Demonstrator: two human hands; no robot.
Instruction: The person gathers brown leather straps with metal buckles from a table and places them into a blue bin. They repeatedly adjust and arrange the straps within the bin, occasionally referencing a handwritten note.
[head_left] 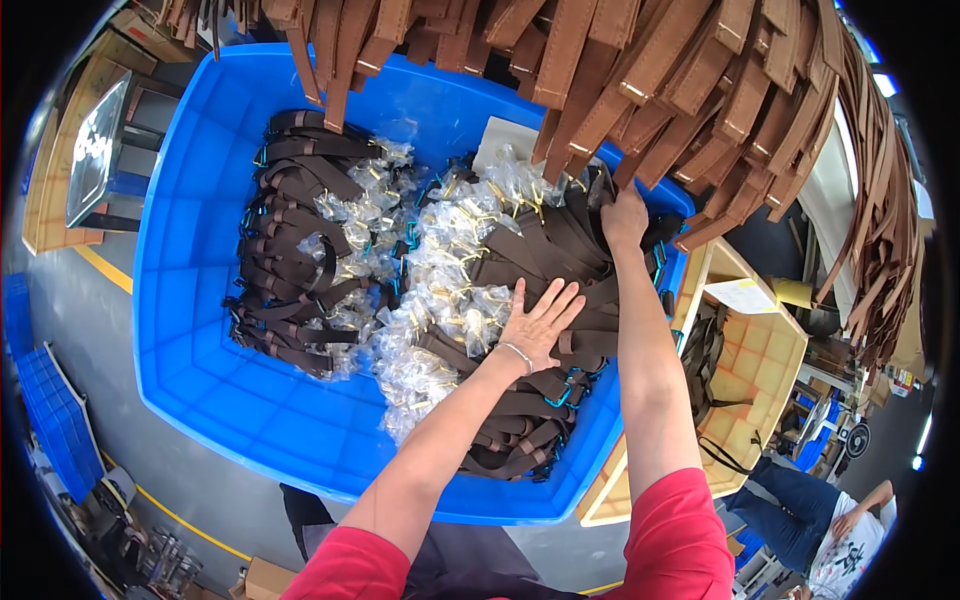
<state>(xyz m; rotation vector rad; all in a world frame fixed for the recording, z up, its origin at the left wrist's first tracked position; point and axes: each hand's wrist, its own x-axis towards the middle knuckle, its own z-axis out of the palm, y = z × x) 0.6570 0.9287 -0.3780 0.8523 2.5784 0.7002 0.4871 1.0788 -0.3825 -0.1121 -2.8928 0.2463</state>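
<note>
Inside a large blue plastic bin [300,420] lie bundles of dark brown webbing straps [545,245] with teal metal buckles [562,395]. Clear plastic wrappers [440,245] with gold-coloured bits cover the strap ends along the middle. My left hand [538,326] rests flat on the right-hand pile, fingers spread, a bracelet [517,356] at its wrist. Farther off, at the bin's far right corner, my right hand [626,216] is closed among the straps. Its fingertips are partly hidden, so what it grips cannot be made out. A second strap pile [290,240] fills the bin's left half.
Many brown leather-like straps [660,80] hang low over the bin's far edge, close to my right hand. A yellow crate [750,350] with dark straps stands at the right. A person [840,530] is at the lower right, and a blue crate [60,420] at the left.
</note>
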